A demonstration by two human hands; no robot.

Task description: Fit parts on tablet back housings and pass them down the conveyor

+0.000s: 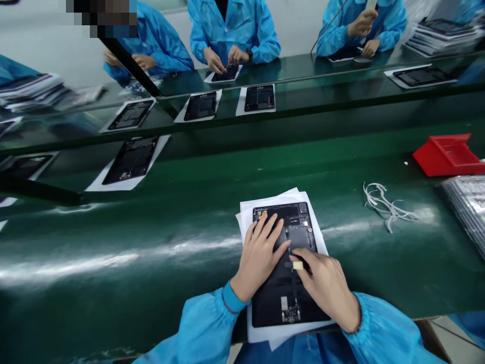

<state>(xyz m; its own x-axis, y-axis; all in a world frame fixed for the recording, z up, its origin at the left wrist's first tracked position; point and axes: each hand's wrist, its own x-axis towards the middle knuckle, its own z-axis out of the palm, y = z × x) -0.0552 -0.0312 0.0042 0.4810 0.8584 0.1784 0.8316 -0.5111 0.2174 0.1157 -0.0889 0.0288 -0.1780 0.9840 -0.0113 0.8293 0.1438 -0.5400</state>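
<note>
An opened tablet (269,298), its inner parts bare, lies on white paper sheets (248,210) in front of me. My left hand (256,259) rests flat on the tablet's upper left part, fingers spread. Over the tablet's middle, my right hand (329,283) is closed, thumb and index finger brought together near the central strip. A small pale yellow piece (298,265) shows at the right thumb; whether it is held or stuck there I cannot tell. What lies between those fingertips is hidden. A small circuit board (291,313) sits at the tablet's near end.
White strips (390,205) lie tangled to the right, before a red bin (450,154) and a stack of clear trays (468,212). Another opened tablet (131,161) is at left. A raised shelf (322,98) holds several more; co-workers sit beyond it.
</note>
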